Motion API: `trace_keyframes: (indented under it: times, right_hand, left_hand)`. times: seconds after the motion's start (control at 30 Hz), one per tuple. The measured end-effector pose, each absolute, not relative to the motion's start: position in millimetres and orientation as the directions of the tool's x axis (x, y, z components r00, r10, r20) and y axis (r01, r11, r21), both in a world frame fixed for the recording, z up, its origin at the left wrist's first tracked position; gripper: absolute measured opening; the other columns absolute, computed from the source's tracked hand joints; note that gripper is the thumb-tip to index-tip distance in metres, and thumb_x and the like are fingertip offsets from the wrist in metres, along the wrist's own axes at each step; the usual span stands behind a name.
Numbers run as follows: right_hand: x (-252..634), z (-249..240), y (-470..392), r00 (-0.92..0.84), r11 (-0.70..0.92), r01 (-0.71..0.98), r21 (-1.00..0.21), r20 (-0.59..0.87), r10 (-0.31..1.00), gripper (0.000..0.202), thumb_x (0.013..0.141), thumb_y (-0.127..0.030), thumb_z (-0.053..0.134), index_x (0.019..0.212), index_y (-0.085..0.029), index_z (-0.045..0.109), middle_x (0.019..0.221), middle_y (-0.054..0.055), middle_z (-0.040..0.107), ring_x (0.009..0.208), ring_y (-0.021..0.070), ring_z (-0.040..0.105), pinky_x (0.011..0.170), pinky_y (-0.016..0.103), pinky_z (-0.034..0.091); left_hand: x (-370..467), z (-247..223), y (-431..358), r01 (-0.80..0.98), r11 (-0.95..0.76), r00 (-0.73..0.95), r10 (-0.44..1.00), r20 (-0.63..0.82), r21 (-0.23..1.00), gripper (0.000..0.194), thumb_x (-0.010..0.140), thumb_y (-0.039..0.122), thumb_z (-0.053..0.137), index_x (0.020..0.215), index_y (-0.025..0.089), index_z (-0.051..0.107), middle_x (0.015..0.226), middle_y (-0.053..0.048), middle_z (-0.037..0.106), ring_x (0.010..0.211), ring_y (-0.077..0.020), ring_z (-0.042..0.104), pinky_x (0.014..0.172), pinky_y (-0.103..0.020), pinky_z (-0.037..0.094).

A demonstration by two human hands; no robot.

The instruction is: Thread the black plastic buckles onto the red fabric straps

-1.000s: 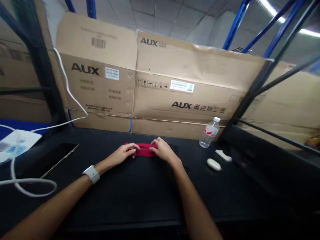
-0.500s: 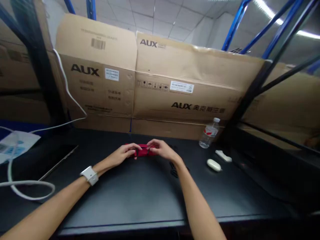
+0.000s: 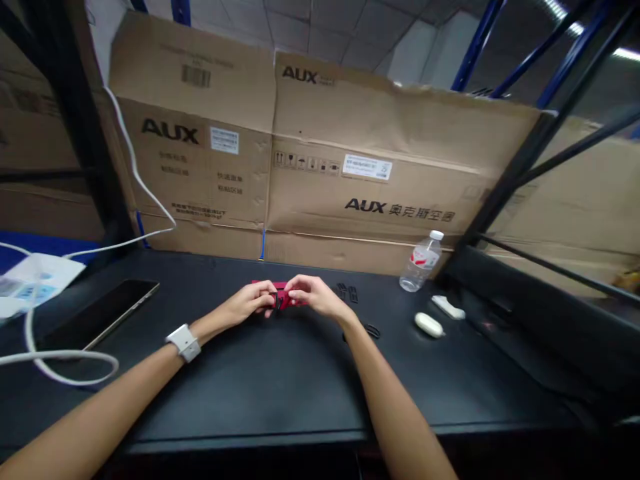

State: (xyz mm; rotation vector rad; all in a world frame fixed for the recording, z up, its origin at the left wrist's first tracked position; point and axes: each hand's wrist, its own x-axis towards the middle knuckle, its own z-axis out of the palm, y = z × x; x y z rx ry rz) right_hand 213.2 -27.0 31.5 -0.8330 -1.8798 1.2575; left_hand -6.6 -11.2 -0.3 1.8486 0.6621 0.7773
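Observation:
A small red item (image 3: 281,285) with black parts lies at the middle of the dark table; its exact kind is too small to tell. My left hand (image 3: 254,298), a white watch on its wrist, has thumb and fingers closed on the left part of this red item, by a black piece. From the other side, my right hand (image 3: 311,293) pinches the item close to the left fingertips. Fingers of both hands hide much of it. Several small black pieces (image 3: 347,292) sit just beyond my right hand. Black loops (image 3: 373,330) show partly behind my right forearm.
A clear plastic bottle (image 3: 421,261) stands at the back right, near a white oval case (image 3: 429,325) and a white object (image 3: 448,307). On the left lie a phone (image 3: 107,313), a white cable (image 3: 75,382) and a white packet (image 3: 43,280). Cardboard boxes (image 3: 310,200) line the back.
My fingers have shifted on the red item and come closer together, and its black part is now tilted between them. The camera view has moved slightly.

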Motion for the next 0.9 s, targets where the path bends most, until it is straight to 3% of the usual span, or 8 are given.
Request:
trace_keyframes:
  times: [0.17, 0.33, 0.4, 0.53, 0.7, 0.9]
  right_hand:
    - [201.8, 19.7, -30.3, -0.579, 0.163, 0.052, -0.985, 0.103, 0.809, 0.033, 0.080, -0.044, 0.063, 0.096, -0.019, 0.050, 0.068, -0.003, 0.059, 0.052, 0.0125, 0.060, 0.051, 0.024, 0.048]
    - [195.7, 15.3, -31.4, -0.616, 0.096, -0.020, -0.995, 0.088, 0.783, 0.033, 0.081, -0.043, 0.063, 0.097, -0.018, 0.050, 0.075, 0.001, 0.064, 0.070, 0.0151, 0.065, 0.070, 0.031, 0.052]
    - [198.2, 15.9, -29.8, -0.639, 0.152, 0.024, -0.988, 0.102, 0.762, 0.028, 0.080, -0.038, 0.065, 0.095, -0.017, 0.053, 0.079, 0.002, 0.065, 0.073, 0.0143, 0.064, 0.073, 0.030, 0.051]
    - [212.0, 17.0, -23.8, -0.626, 0.377, 0.273, -0.885, 0.134, 0.768, 0.011, 0.081, -0.020, 0.060, 0.092, -0.017, 0.060, 0.082, 0.001, 0.064, 0.071, 0.0125, 0.058, 0.067, 0.025, 0.047]
    - [225.0, 15.6, -19.5, -0.692, 0.583, 0.448, -0.678, 0.151, 0.706, 0.031, 0.072, 0.004, 0.050, 0.089, -0.016, 0.066, 0.092, 0.003, 0.064, 0.085, 0.0137, 0.057, 0.080, 0.027, 0.044]
    - [227.9, 4.4, -13.0, -0.538, 0.564, 0.598, -0.570, 0.236, 0.809, 0.020, 0.077, -0.017, 0.066, 0.096, -0.016, 0.061, 0.096, 0.005, 0.058, 0.088, 0.0153, 0.054, 0.082, 0.030, 0.043]
  left_hand:
    - [-7.0, -4.0, -8.6, 0.068, -0.350, 0.652, 0.725, 0.223, 0.934, 0.024, 0.088, 0.040, 0.051, 0.086, 0.016, 0.052, 0.063, 0.002, 0.060, 0.052, -0.0088, 0.048, 0.050, -0.020, 0.030]
    - [-5.8, -0.7, -10.3, 0.058, -0.350, 0.639, 0.732, 0.235, 0.935, 0.024, 0.086, 0.039, 0.053, 0.086, 0.016, 0.053, 0.065, 0.002, 0.060, 0.055, -0.0101, 0.051, 0.051, -0.020, 0.032]
    - [-5.8, 0.0, -10.1, 0.064, -0.353, 0.625, 0.744, 0.238, 0.934, 0.024, 0.087, 0.040, 0.053, 0.086, 0.016, 0.053, 0.064, 0.002, 0.059, 0.054, -0.0099, 0.050, 0.051, -0.020, 0.031]
    - [-6.7, -1.9, -8.5, 0.087, -0.342, 0.616, 0.756, 0.219, 0.936, 0.022, 0.088, 0.038, 0.051, 0.088, 0.016, 0.052, 0.061, 0.004, 0.059, 0.051, -0.0087, 0.047, 0.049, -0.020, 0.029]
    - [-7.6, -4.3, -7.5, 0.103, -0.337, 0.616, 0.760, 0.206, 0.936, 0.022, 0.087, 0.039, 0.052, 0.089, 0.017, 0.050, 0.061, 0.004, 0.059, 0.052, -0.0091, 0.047, 0.050, -0.020, 0.029]
    - [-8.5, -2.6, -7.0, 0.101, -0.348, 0.610, 0.762, 0.219, 0.932, 0.023, 0.090, 0.039, 0.048, 0.093, 0.016, 0.050, 0.062, 0.003, 0.059, 0.053, -0.0092, 0.046, 0.051, -0.020, 0.030]
